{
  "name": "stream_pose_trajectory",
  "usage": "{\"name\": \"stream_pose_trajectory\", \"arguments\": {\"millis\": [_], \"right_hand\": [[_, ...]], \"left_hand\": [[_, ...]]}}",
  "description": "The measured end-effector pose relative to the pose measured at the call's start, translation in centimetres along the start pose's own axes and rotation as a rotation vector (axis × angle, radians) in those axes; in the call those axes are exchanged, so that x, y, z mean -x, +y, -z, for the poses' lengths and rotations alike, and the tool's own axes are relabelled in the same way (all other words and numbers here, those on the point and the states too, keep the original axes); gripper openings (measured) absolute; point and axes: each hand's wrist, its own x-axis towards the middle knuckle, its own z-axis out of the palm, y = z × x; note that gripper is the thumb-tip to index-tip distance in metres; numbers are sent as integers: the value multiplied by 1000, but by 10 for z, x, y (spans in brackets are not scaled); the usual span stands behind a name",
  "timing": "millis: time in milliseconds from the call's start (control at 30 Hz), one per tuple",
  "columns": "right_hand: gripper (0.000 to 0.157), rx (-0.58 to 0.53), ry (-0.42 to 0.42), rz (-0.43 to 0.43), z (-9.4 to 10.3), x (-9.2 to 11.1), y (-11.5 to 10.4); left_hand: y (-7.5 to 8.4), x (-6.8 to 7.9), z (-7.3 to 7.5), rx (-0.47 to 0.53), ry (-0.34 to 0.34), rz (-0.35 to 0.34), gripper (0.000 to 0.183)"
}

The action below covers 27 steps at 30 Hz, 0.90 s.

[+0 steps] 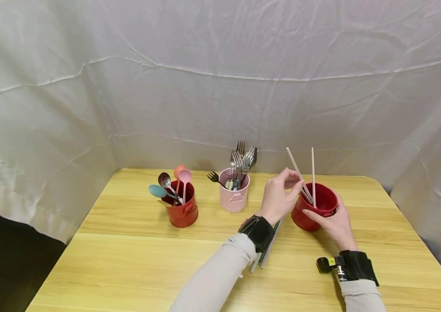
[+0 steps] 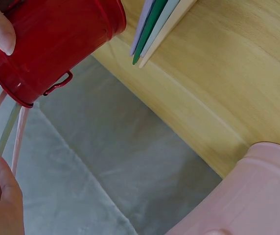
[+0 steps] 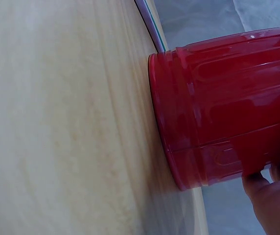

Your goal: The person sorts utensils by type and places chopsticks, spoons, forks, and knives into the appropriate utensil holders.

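On the right of the table stands a red bucket (image 1: 307, 216), with my right hand (image 1: 335, 223) gripping its rim and side, the thumb toward the front. Pale pink chopsticks (image 1: 313, 173) lean up out of it. Over its left rim my left hand (image 1: 280, 195) pinches a grey-green chopstick (image 2: 8, 128) between thumb and fingers, its lower end inside the bucket. Partly hidden under the left wrist, several loose chopsticks (image 1: 271, 245) in purple, green, grey and cream lie side by side on the table. The right wrist view shows the bucket's base (image 3: 167, 122) on the wood.
A pink bucket (image 1: 234, 200) with forks and other metal cutlery stands at the back middle. Left of it, another red bucket (image 1: 182, 216) holds several spoons, including a blue spoon (image 1: 158, 191). A pale cloth (image 1: 204, 95) hangs behind the wooden table (image 1: 134, 260).
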Motion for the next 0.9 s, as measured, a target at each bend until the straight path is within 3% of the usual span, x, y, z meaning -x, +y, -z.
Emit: {"name": "stream_pose_trajectory", "arguments": {"millis": [133, 367, 667, 900], "right_hand": [[91, 5, 0, 0, -1, 0, 1], [91, -5, 18, -4, -3, -2, 2], [91, -18, 13, -6, -2, -1, 1], [91, -16, 15, 2, -2, -1, 2]], "left_hand": [[-2, -1, -1, -63, -35, 69, 14], [-7, 3, 2, -297, -122, 175, 22], [-22, 13, 6, -350, -200, 198, 18], [-31, 23, 12, -382, -230, 253, 13]]}}
